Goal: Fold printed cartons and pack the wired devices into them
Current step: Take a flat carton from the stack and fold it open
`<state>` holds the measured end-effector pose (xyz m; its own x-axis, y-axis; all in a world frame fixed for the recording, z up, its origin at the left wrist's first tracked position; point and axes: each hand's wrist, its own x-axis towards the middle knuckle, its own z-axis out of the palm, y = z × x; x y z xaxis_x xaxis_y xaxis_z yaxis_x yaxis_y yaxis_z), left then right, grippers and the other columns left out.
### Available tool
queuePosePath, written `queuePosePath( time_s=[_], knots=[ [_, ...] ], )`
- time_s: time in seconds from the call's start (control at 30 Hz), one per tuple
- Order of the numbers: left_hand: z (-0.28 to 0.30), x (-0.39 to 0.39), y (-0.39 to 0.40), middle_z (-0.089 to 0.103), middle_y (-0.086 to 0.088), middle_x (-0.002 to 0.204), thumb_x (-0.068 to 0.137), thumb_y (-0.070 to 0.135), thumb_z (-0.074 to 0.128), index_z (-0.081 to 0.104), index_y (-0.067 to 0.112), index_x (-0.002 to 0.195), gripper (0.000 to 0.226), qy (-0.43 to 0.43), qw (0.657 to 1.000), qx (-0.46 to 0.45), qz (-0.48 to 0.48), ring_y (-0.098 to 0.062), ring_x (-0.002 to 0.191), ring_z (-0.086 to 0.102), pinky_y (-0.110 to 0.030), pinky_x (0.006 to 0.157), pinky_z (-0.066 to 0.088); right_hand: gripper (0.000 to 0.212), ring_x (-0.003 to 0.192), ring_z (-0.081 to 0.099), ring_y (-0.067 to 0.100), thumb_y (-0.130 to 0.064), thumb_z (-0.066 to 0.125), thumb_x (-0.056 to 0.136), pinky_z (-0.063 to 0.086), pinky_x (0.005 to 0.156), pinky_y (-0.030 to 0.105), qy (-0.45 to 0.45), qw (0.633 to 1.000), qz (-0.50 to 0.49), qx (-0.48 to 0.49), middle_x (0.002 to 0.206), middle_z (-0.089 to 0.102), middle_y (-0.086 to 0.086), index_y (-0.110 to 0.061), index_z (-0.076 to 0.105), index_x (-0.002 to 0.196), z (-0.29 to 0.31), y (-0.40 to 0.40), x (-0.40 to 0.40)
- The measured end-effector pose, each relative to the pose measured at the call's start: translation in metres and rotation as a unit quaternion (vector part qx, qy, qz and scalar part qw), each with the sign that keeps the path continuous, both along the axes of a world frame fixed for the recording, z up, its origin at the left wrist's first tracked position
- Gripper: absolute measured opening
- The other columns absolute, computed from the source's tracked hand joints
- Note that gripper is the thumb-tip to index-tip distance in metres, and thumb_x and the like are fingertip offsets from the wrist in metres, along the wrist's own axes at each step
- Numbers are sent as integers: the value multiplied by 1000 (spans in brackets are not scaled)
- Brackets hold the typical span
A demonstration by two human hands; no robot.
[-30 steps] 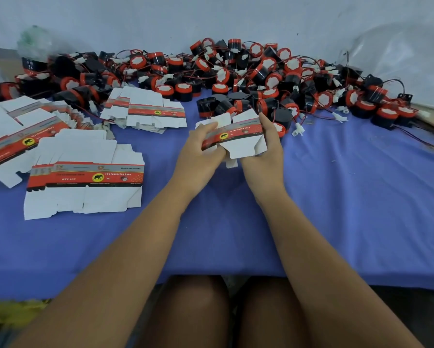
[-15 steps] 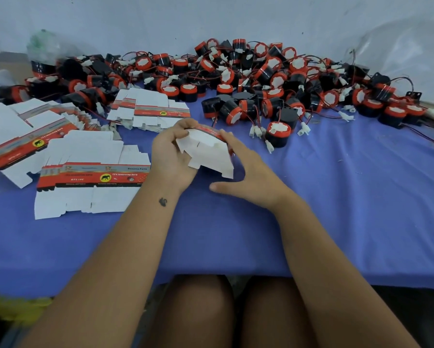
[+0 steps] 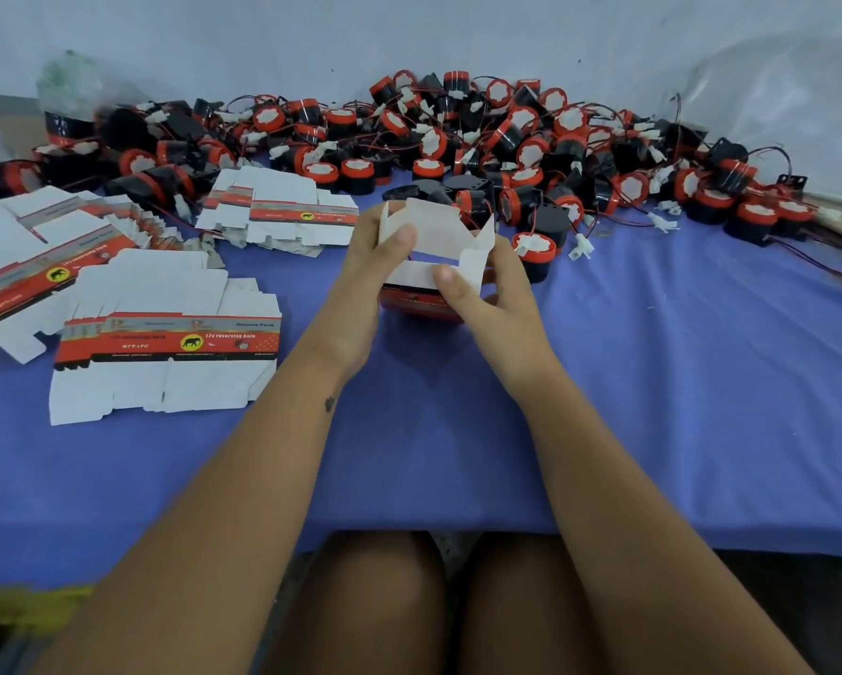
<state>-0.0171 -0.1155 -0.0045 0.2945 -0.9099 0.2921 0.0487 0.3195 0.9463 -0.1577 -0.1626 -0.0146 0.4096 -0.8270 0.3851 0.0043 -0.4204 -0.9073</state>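
Head view: carton (image 3: 433,246) held just above the blue cloth (image 3: 653,382), directly in front of the pile of devices (image 3: 458,138). Open end faces up and toward the camera; its long axis cannot be told. White flaps stand up around the mouth, inside plain white; red printed band shows on the near lower face. Left hand (image 3: 360,280) grips the carton's left side, fingers curled round it, thumb pressed on an inner flap. Right hand (image 3: 492,294) holds the right side, thumb pinching the near flap, fingers curled behind. Flat cartons (image 3: 166,343) lie left of the carton on the cloth.
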Motion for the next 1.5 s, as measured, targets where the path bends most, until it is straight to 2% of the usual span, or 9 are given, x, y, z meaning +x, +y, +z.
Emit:
queuePosePath(
  time_s=[0.17, 0.3, 0.47, 0.57, 0.83, 1.0, 1.2, 1.43, 1.5],
  knots=[
    [-4, -5, -2, 70, 2, 110, 82, 61, 58, 60, 23, 109, 47, -30, 998, -19, 56, -12, 100, 65, -29, 87, 54, 27, 101, 59, 11, -43, 55, 91, 50, 91, 31, -49, 996, 50, 51, 103, 61, -11, -23, 51, 109, 1, 3, 2],
    [-4, -7, -3, 71, 8, 102, 89, 53, 56, 63, 29, 103, 29, -6, 998, -26, 60, -7, 94, 66, -25, 80, 56, 24, 107, 63, 14, -37, 60, 94, 53, 92, 35, -76, 996, 16, 54, 111, 68, -6, -25, 60, 115, 3, 1, 7],
    [-3, -9, -9, 70, 2, 105, 93, 41, 58, 59, 35, 100, 9, 78, 995, -42, 56, -15, 94, 67, -34, 79, 56, 4, 78, 64, -8, -28, 60, 97, 49, 66, 10, -69, 993, 11, 99, 79, 68, -24, -28, 64, 96, 8, -7, 15],
    [-2, -2, -12, 70, 0, 105, 97, 32, 58, 54, 30, 99, 5, 149, 987, -48, 46, -17, 93, 67, -36, 78, 55, 13, 71, 63, -10, -31, 60, 96, 46, 58, 8, -58, 991, 10, 122, 73, 67, -24, -21, 68, 98, 17, -8, 22],
    [4, 7, -12, 73, -5, 89, 102, 46, 40, 58, 16, 85, 39, 244, 969, -32, -10, -19, 86, 70, -33, 73, 57, 6, 78, 67, -4, -33, 62, 94, 51, 62, 12, -71, 989, -26, 129, 80, 71, -21, -33, 64, 88, 5, -9, 29],
    [1, 3, -10, 74, 1, 93, 104, 19, 38, 55, 26, 103, 18, 203, 978, -49, -15, -16, 86, 69, -29, 71, 55, 11, 74, 63, -11, -22, 60, 96, 47, 59, 9, -80, 991, -42, 101, 78, 68, -23, -32, 59, 91, 4, -6, 25],
    [-6, -9, -2, 54, 11, 136, 108, 27, 33, 50, 46, 119, 28, -91, 995, -15, 29, -7, 127, 49, -24, 106, 40, 28, 107, 59, 8, -12, 53, 97, 50, 87, 20, -61, 994, -71, 58, 115, 63, -6, -22, 54, 124, 3, -4, 25],
    [-7, -7, -3, 59, 24, 121, 107, 18, 37, 46, 46, 121, 32, -102, 994, 4, 48, 9, 105, 56, -12, 87, 46, 20, 99, 63, -1, -22, 57, 95, 52, 84, 25, -71, 995, -30, 60, 100, 67, -23, -40, 56, 105, 5, 0, 25],
    [-5, -6, -4, 60, 39, 103, 107, 19, 36, 46, 53, 110, 36, -63, 995, 11, 83, 18, 95, 57, -8, 79, 46, 28, 117, 58, 7, -38, 55, 91, 49, 97, 33, -93, 989, 21, 113, 123, 65, -13, -37, 58, 119, 7, 1, 27]
  ],
)
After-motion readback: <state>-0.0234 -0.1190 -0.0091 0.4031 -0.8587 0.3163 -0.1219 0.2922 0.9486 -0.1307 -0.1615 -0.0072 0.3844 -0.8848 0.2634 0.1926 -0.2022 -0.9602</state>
